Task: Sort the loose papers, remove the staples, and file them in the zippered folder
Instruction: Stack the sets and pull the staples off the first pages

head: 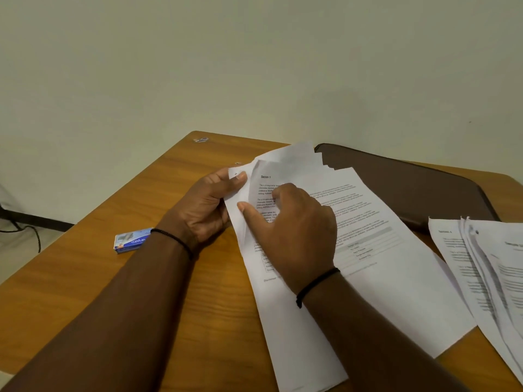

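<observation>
The left hand [208, 203] pinches the stapled sheets' [334, 250] top corner, thumb on top, right at the staple, while the right hand [297, 224], fingers curled onto the page just beside it, sits nearer along the sheets' long axis running toward the person.

Looks like a plain office or study room: a wooden desk [147, 278] against a bare cream wall [254, 66], printed papers [368, 250] spread out, a small staples box [130, 240], a brown zippered folder [410, 185], cables [25, 227] trailing at the left
</observation>
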Motion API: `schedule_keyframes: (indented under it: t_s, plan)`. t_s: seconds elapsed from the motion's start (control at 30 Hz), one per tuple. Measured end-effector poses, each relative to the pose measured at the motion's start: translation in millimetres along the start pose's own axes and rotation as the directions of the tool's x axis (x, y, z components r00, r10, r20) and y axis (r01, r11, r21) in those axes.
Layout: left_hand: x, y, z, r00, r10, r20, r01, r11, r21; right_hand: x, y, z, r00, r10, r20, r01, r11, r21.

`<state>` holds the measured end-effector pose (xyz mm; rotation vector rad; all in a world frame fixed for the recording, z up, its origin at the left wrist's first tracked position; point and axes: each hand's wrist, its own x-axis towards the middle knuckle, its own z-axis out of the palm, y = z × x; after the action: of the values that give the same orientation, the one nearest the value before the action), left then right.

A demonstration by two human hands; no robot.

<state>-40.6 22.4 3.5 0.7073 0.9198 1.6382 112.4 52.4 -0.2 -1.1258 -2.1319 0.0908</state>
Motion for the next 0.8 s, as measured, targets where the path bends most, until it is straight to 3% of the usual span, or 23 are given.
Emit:
schedule_keyframes:
  t_s: [0.13, 0.23, 0.4, 0.57, 0.8]
  plan:
    - [1, 0, 0, 0.999, -0.006, -0.036, 0.007, 1.0, 0.015, 0, 2, -4, 0.991, 0.133, -0.027, -0.124, 0.971, 0.204]
    - [2, 1, -3, 0.999, -0.009, -0.045, 0.009, 1.0, -0.016, -1, 8, -5, 0.961, 0.277, -0.003, -0.252, 0.879, 0.405]
    - [2, 0, -6, 0.999, -0.032, -0.034, 0.03, 0.998, -0.05, -2, 13, -8, 0.944, 0.327, -0.049, -0.221, 0.733, 0.643]
    - [2, 0, -5, 0.999, -0.022, -0.033, 0.019, 0.996, -0.087, -3, 16, 3, 0.971, 0.142, -0.19, -0.04, 0.887, 0.46]
    - [2, -2, -4, 0.998, -0.024, -0.049, 0.02, 0.996, -0.083, -4, 8, 7, 0.979, 0.023, -0.201, 0.051, 0.932, 0.359]
